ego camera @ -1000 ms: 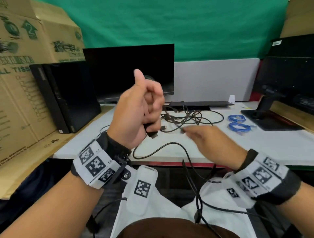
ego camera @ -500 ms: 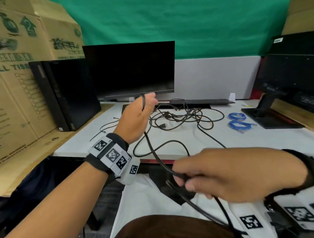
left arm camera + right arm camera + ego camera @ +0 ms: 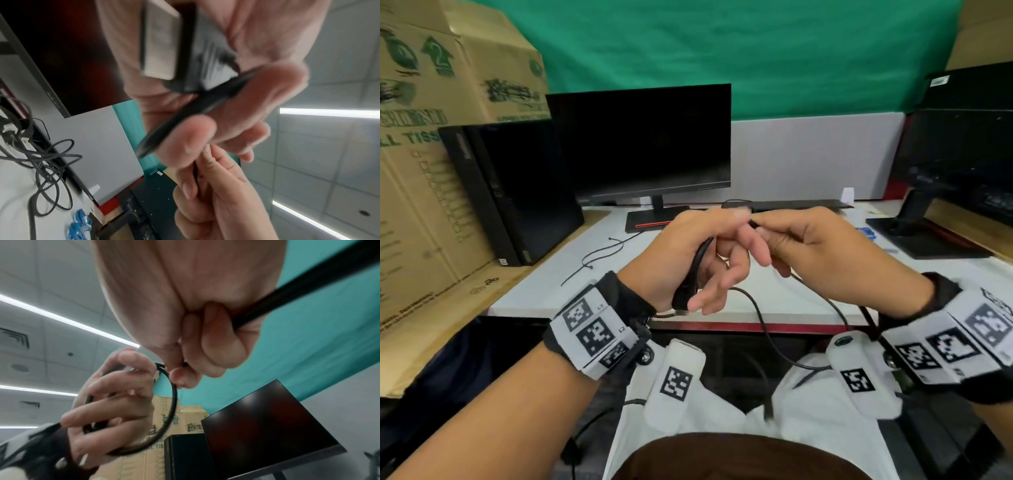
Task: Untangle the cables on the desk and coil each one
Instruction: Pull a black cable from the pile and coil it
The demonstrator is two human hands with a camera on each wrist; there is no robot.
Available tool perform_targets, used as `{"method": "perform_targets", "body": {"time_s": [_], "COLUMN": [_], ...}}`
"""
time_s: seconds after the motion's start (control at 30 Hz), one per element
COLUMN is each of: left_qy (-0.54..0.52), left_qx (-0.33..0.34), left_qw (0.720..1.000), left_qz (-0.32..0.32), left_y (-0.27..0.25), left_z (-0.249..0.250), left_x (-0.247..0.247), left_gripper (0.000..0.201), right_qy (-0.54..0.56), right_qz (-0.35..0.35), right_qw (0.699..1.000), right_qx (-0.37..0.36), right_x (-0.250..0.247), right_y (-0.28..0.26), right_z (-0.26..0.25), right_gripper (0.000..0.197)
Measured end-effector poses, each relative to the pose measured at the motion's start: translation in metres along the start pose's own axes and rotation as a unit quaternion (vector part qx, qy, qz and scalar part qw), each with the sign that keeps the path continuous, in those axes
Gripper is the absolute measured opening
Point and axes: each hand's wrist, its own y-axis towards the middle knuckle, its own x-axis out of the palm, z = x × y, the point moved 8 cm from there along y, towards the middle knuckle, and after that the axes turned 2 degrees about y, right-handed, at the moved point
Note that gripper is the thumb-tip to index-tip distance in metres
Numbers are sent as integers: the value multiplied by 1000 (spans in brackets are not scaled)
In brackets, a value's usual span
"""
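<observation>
In the head view my left hand [image 3: 709, 263] is raised over the desk's front edge. It grips a black cable [image 3: 700, 260] whose plug end [image 3: 683, 298] hangs below the palm. My right hand [image 3: 815, 250] meets it from the right and pinches the same cable [image 3: 754, 224] at the fingertips. The right wrist view shows the cable bent into a loop [image 3: 173, 402] between the two hands. More of it sags to my lap [image 3: 767, 329]. The tangled pile of black cables [image 3: 43, 164] lies on the desk, hidden behind my hands in the head view.
The white desk [image 3: 571, 284] carries a black monitor [image 3: 640, 144], a PC tower [image 3: 517, 192] at the left and another monitor's stand [image 3: 928, 236] at the right. Cardboard boxes [image 3: 421, 144] lean at far left. A thin black tie [image 3: 599, 253] and blue coiled cables [image 3: 80, 225] lie on the desk.
My right hand has come up from my lap with the cable and joined my left hand, which drew back toward me. The cable now forms a loop between them.
</observation>
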Motion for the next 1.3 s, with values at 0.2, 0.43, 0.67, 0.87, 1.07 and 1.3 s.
{"method": "perform_targets", "body": {"time_s": [0.2,0.43,0.67,0.87,1.07,1.3], "left_qy": [-98,-8,-131,64,344,144], "left_qx": [-28,-10,113,153,77,-26], "left_qw": [991,996,980,955,902,987], "left_qz": [-81,88,98,245,248,65], "left_y": [-7,-6,0,-4,-3,6], "left_z": [4,11,29,31,-5,-34], "left_x": [24,-3,-10,-54,-63,-9], "left_gripper": [34,52,63,54,47,71], "right_qy": [132,399,62,-201,-190,-1], "right_qz": [8,-2,28,-278,-236,85], "right_qw": [990,911,993,931,952,996], "right_qx": [44,101,100,126,35,-30], "right_x": [-2,14,32,110,71,-19], "right_y": [2,6,-3,-49,-42,-9], "right_z": [6,15,43,42,-32,-31], "right_gripper": [30,36,24,21,20,15]}}
